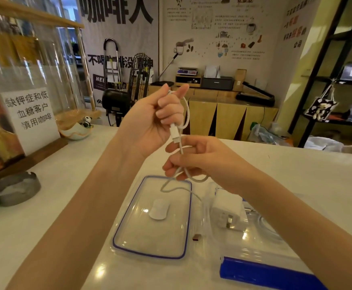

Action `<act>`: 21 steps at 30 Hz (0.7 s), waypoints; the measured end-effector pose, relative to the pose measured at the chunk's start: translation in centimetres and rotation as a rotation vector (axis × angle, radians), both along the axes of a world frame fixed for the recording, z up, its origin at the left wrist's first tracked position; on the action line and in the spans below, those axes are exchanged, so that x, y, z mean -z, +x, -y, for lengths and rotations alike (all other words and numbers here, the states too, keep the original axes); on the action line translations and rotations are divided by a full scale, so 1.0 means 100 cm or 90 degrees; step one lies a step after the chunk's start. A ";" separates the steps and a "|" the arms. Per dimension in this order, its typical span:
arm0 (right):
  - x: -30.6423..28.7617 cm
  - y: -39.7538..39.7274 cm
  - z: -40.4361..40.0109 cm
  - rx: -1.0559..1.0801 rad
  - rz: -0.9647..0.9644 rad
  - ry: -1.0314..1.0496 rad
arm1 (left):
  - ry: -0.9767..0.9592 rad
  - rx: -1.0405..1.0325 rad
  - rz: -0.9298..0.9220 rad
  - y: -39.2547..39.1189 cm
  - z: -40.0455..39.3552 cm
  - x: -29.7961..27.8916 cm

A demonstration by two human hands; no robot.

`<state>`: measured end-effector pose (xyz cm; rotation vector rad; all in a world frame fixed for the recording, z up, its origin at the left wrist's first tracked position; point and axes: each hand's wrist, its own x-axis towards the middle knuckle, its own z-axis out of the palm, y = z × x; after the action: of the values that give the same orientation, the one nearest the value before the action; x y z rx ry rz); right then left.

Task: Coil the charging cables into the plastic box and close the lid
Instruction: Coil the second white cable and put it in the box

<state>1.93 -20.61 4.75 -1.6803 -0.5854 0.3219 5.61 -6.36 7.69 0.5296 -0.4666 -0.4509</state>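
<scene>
My left hand (156,120) is raised above the counter, closed on a loop of the white charging cable (186,114), whose plug hangs just below the fingers. Lower and to the right, my right hand (200,158) pinches the same cable further along. The cable's tail drops onto the clear lid (156,218), which has a blue seal and lies flat on the counter. To the right stands the clear plastic box (252,227) with a white charger block (227,212) and another cable inside; my right forearm hides part of it. A small USB plug (197,237) lies between lid and box.
A white counter (66,216) carries a metal ashtray (16,189) at the left, a sign stand (32,120) and a small panda bowl (76,130) behind it. A blue clip flap (265,273) of the box sits at the near right. Shelves and cabinets stand beyond.
</scene>
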 end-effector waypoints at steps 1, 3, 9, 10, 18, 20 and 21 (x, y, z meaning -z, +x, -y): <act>0.000 -0.003 0.000 -0.004 -0.041 0.010 | -0.005 -0.031 0.010 0.001 0.002 0.001; 0.000 -0.008 -0.001 0.010 -0.097 0.021 | 0.009 -0.099 0.038 0.002 0.004 0.002; 0.001 -0.016 -0.003 0.078 -0.094 0.009 | 0.147 -0.357 0.165 0.006 0.012 0.009; 0.002 -0.019 -0.004 0.076 -0.091 0.002 | 0.171 -0.401 0.195 0.006 0.013 0.011; -0.001 -0.033 -0.004 0.074 -0.028 -0.146 | 0.638 -0.574 0.484 0.009 0.016 0.026; -0.009 -0.034 0.003 0.085 0.020 -0.167 | 0.785 -0.482 0.545 0.008 0.014 0.026; -0.014 -0.035 0.008 0.094 0.047 -0.171 | 0.853 -0.436 0.572 0.007 0.012 0.025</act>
<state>-1.58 -21.43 6.16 -1.9901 -0.4853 0.2405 6.33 -7.55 5.21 2.1548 -0.7531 0.2579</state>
